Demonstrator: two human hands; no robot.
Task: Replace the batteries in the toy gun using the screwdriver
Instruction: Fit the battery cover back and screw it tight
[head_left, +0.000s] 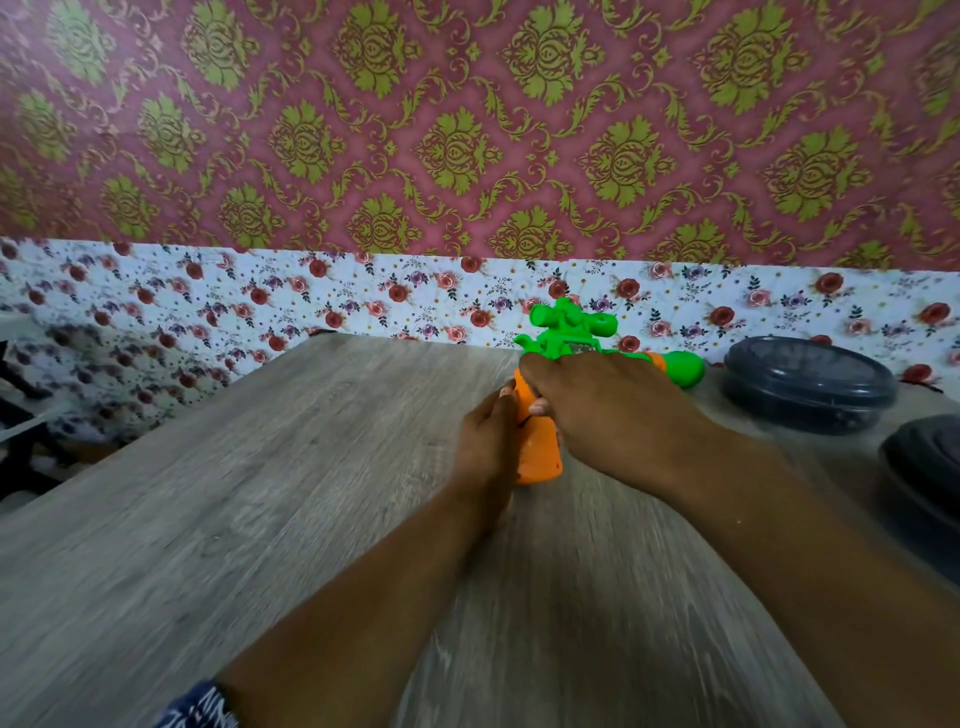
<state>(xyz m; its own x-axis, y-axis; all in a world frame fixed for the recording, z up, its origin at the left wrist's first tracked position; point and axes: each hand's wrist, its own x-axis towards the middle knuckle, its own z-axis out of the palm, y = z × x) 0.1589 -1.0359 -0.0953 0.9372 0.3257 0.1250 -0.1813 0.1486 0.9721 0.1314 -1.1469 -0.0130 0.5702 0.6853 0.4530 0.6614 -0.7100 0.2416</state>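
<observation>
From my head view I see the toy gun (550, 374) lying toward the far right of the wood-grain table (260, 519), close to the flower-printed strip at the foot of the wall (363, 306). Its upper body is bright green, its grip is orange, and a green rounded end pokes out to the right past my knuckles.

My right hand (597, 410) lies over the middle of the gun with the fingers curled down around the body; one fingertip shows against the orange grip. My left hand (485, 436) comes in from the left and presses against the side of the orange grip, with the thumb tip at the grip's upper edge. The fingers on the far side are hidden, so it appears to clasp the grip, though I cannot be certain how tightly.

To the right of the gun stands a dark round lidded container (808, 384), near the gun's green end but not touching it. A second dark round object (924, 467) sits at the right edge, cut off by the frame and blurred. A bit of blue-and-white patterned sleeve (200, 704) shows at the bottom.
</observation>
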